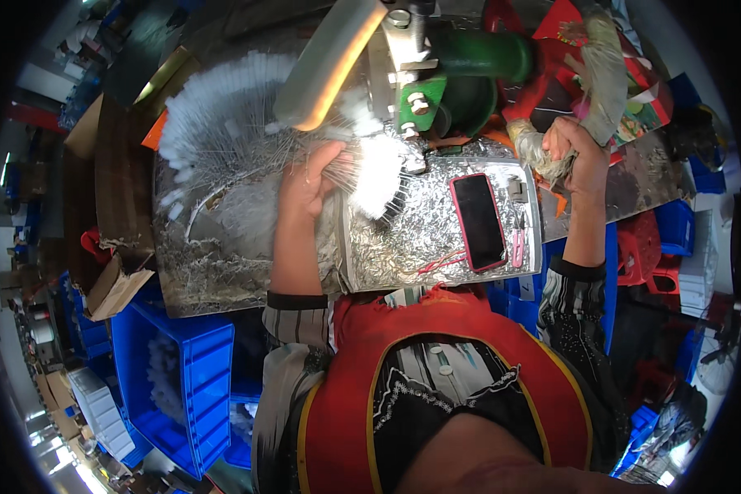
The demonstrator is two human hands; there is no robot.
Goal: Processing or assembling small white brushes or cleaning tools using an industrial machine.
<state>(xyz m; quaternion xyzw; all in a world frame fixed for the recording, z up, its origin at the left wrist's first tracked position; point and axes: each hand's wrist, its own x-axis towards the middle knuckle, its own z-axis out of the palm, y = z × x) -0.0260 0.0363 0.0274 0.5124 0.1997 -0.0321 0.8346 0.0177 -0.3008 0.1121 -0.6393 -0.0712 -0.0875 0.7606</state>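
My left hand (313,177) is closed around thin wire stems; their bright white tips (377,177), like small brushes, fan out beside the green machine (424,103). Glare washes out the tip details. To the left lies a large heap of similar white-tipped wire brushes (230,99). On the other side, my right hand (580,156) wraps round the lower end of a curved lever (605,78) bound in pale plastic. A lit lamp (329,66) hangs over the machine's front and hides part of the heap.
A foil-covered tray (412,247) in front of me bears a phone (479,222) in a red case and a pink cutter (518,247). Blue bins (206,387) stand below the table at left, one with white pieces inside. Red stools (638,255) stand at right.
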